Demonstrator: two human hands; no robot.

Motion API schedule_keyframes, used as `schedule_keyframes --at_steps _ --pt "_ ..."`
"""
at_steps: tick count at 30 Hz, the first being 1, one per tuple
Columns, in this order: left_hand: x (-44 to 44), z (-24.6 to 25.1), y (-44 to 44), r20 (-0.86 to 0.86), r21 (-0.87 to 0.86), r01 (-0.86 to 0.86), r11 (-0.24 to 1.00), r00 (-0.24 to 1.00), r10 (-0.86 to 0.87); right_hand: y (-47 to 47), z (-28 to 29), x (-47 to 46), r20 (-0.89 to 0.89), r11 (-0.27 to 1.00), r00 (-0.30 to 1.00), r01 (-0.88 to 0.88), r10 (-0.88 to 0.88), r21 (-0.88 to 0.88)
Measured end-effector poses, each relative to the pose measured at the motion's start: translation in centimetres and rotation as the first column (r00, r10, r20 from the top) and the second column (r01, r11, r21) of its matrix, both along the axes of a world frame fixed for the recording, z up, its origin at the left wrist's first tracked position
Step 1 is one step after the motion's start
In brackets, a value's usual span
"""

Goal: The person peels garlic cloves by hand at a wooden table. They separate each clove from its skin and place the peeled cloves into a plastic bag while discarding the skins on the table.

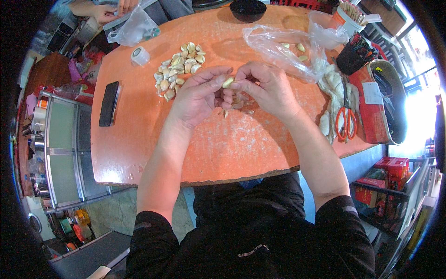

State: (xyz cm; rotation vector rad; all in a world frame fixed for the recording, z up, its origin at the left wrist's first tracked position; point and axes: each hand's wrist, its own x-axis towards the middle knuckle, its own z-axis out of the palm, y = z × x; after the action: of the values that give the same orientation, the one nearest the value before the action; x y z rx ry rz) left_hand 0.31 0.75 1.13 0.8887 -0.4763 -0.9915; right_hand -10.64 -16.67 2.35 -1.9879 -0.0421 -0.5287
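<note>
Between the fingertips of my left hand [200,94] and my right hand [268,85] is a pale yellow garlic clove [228,82], pinched from both sides above the table. Loose garlic peels [238,101] lie under my hands, partly hidden by the fingers. Beyond my left hand, a pile of unpeeled garlic cloves [172,75] spreads over the orange tabletop [223,146]. A clear plastic bag [268,52] lies past my right hand, with a few peeled cloves [301,47] at its far side; whether they are inside it I cannot tell.
A phone [108,104] and a tape roll [140,55] lie left. Orange-handled scissors [346,122] rest on white cloth [329,83], beside a red box [374,104] and a black pen holder [359,52]. A black bowl [248,10] stands far back. Another person's hands [113,12] are upper left, near a plastic bag [134,28].
</note>
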Motion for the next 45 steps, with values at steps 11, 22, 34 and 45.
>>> schedule_keyframes --at_steps 11,22,34,45 --pt "0.0 0.0 -0.2 0.006 0.009 -0.077 0.997 0.997 0.077 0.1 0.3 -0.1 0.009 0.997 0.998 0.070 -0.070 -0.042" --pt "1.3 -0.4 0.3 -0.149 -0.107 -0.178 0.978 0.975 0.161 0.0 -1.1 0.4 0.008 0.921 0.997 0.079 -0.083 -0.381" --pt "-0.9 -0.2 -1.1 0.299 0.088 -0.358 0.930 0.900 0.318 -1.3 -0.1 0.9 0.130 0.945 0.941 0.293 -0.312 0.142" --pt "5.6 -1.4 3.7 0.997 -0.060 -0.882 0.467 -0.032 0.067 -8.8 0.1 0.1 0.269 0.405 0.539 0.811 -0.798 -0.422"
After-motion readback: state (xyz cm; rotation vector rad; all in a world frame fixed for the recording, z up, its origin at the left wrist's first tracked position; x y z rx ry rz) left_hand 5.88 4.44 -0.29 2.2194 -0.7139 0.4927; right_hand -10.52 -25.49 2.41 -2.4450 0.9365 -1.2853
